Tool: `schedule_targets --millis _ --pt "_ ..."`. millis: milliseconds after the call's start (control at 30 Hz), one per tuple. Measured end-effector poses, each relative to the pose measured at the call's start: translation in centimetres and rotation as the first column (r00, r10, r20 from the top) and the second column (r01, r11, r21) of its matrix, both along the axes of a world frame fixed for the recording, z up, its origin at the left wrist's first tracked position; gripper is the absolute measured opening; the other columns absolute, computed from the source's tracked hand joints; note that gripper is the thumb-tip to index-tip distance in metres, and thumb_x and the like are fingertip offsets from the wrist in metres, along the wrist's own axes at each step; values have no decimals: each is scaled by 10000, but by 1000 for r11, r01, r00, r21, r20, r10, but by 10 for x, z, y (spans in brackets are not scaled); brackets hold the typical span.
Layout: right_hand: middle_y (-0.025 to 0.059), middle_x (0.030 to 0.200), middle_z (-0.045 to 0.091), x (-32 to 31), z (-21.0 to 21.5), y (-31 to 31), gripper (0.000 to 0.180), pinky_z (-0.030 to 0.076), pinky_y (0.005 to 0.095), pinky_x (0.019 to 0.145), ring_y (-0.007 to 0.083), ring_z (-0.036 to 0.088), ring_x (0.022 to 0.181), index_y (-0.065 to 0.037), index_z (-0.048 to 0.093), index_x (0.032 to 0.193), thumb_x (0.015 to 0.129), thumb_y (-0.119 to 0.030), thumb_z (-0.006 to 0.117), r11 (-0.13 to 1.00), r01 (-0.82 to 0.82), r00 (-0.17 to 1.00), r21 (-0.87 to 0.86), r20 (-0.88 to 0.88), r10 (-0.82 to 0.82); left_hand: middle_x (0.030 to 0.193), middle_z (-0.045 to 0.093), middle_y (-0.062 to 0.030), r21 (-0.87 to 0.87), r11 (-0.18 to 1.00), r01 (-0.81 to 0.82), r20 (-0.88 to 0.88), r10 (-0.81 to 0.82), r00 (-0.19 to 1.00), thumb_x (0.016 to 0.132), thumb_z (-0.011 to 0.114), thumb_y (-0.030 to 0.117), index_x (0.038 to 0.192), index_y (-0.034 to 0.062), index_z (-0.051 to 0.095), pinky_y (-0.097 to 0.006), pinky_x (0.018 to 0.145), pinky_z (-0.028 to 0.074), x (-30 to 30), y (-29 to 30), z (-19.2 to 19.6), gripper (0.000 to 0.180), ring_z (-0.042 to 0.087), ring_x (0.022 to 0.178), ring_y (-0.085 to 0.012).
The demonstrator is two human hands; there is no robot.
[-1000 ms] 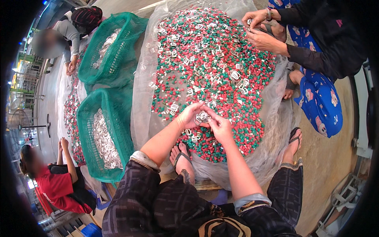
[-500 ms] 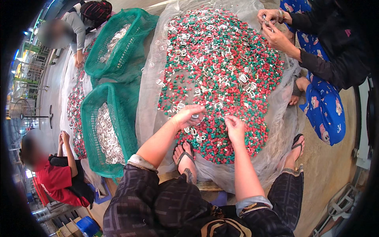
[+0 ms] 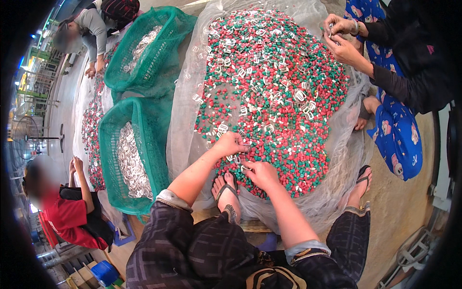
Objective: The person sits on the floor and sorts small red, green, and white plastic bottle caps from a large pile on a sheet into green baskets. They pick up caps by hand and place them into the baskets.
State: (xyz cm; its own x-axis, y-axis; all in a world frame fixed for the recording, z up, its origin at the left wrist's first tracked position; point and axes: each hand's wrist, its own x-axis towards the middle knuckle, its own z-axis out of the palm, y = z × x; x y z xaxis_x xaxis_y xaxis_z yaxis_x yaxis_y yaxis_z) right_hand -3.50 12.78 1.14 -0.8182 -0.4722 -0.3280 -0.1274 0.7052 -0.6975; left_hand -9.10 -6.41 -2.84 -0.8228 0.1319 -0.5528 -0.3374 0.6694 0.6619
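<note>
My left hand (image 3: pixel 230 144) is closed over the near left part of the pile, with a small silvery metal buckle (image 3: pixel 246 146) showing at its fingertips. Just below and to the right, my right hand (image 3: pixel 262 174) reaches in low, its fingers pinched at another pale slotted buckle (image 3: pixel 245 166). Under both hands spreads a heap of small red, green and white cone-shaped pieces (image 3: pixel 288 132), with many flat metal buckles (image 3: pixel 299 95) scattered through it. My fingers partly hide both buckles.
The heap lies on a sheer white mesh sheet (image 3: pixel 180 113). To the left stand two net-lined green baskets (image 3: pixel 109 166) (image 3: pixel 111 77) containing metal buckles. A co-worker's hands (image 3: pixel 344 41) hold a small piece at upper right. Two other people sit at a second heap (image 3: pixel 94 127) on the left.
My right hand has moved left and down, from above the heap to the buckles near my left hand. My left hand has turned slightly, staying near the same spot.
</note>
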Motion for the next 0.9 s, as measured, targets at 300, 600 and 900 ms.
schedule_targets --millis 300,600,900 --pt "59 735 627 -16 -9 13 227 327 199 402 68 450 465 -23 592 1013 874 -200 557 401 843 439 -359 890 -126 605 494 46 585 581 -566 572 199 796 826 640 158 854 57 587 -187 430 230 12 10 43 118 333 477 -36" --pt "99 810 636 -31 7 20 219 276 166 382 29 392 450 -8 546 1052 836 -28 573 362 834 492 -417 858 -144 638 537 45 596 738 -317 123 306 944 814 655 159 880 54 640 -176 445 279 19 22 55 125 408 517 -16" --pt "12 736 592 -31 6 17 104 279 165 395 22 388 461 -29 587 947 845 -34 567 396 769 599 -502 783 -171 605 489 65 615 715 -333 158 303 940 826 638 155 875 58 621 -184 452 269 18 23 56 110 381 516 -15"
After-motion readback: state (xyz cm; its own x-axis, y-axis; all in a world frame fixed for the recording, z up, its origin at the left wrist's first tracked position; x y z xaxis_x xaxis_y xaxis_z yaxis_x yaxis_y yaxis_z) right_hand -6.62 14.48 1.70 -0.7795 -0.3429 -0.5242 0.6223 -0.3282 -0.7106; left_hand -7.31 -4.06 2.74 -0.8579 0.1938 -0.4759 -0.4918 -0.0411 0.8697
